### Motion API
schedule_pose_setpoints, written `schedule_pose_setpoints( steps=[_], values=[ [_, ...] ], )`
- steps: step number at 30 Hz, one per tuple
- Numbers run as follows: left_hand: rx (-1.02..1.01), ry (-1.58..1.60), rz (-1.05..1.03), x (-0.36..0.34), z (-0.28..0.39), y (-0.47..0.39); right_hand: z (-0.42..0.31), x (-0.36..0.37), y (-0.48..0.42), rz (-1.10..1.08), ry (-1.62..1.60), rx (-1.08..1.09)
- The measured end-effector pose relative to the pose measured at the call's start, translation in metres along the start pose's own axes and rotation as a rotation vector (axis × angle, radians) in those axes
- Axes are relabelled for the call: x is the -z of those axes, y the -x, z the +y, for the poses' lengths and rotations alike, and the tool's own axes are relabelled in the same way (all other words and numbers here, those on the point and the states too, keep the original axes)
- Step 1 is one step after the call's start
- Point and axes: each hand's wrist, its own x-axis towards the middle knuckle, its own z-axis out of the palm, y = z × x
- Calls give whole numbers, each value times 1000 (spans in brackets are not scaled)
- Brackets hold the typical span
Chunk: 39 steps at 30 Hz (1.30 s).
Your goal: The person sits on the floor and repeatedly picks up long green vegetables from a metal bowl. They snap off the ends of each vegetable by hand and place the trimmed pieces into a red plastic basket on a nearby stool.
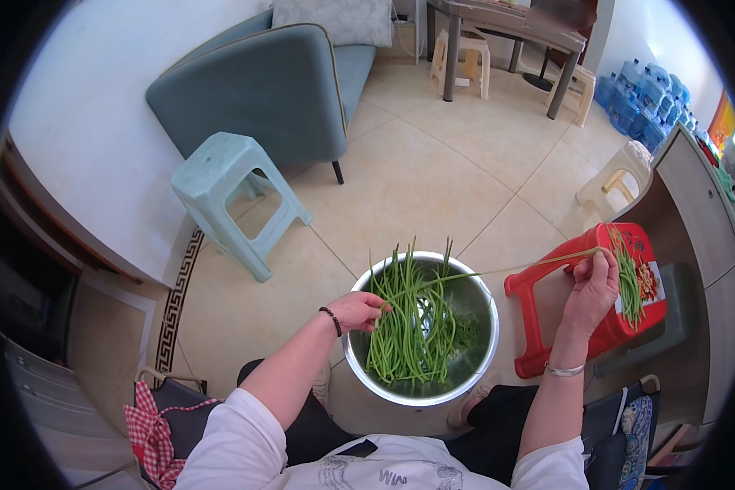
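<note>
A wide stainless-steel basin [493, 343] stands on the floor between my feet, holding a heap of long green garlic scapes [404, 343]. One long scape [502, 269] stretches across the basin's right rim between my two hands. Its paler end is pinched in the raised fingers of my right hand [593, 282], near the red plastic stool. My left hand [360, 311] is at the basin's left side, with thumb and fingers closed around the scape's other end, above the heap. Short green pieces [465, 331] lie at the right inside the basin.
A red stool [533, 306] at my right carries a smaller bunch of scapes [629, 285] over a printed sheet [654, 282]. A pale green stool [220, 165] stands ahead left, before a blue-grey sofa [257, 92]. A cabinet [698, 208] borders the right side.
</note>
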Motion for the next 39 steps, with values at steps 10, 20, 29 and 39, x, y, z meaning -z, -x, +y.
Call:
schedule_pose_setpoints(
  steps=[10,20,29,39],
  values=[
    [-145,-84,416,64,2,15,-21,-5,-4,46,-57,31],
    [-438,427,-7,11,35,47,13,-23,31,-466,347,-336],
    [-443,397,-64,-6,36,54,37,-17,44,-692,918,-146],
    [-414,364,-40,-28,34,53,54,-17,65,-1226,1603,14]
  ],
)
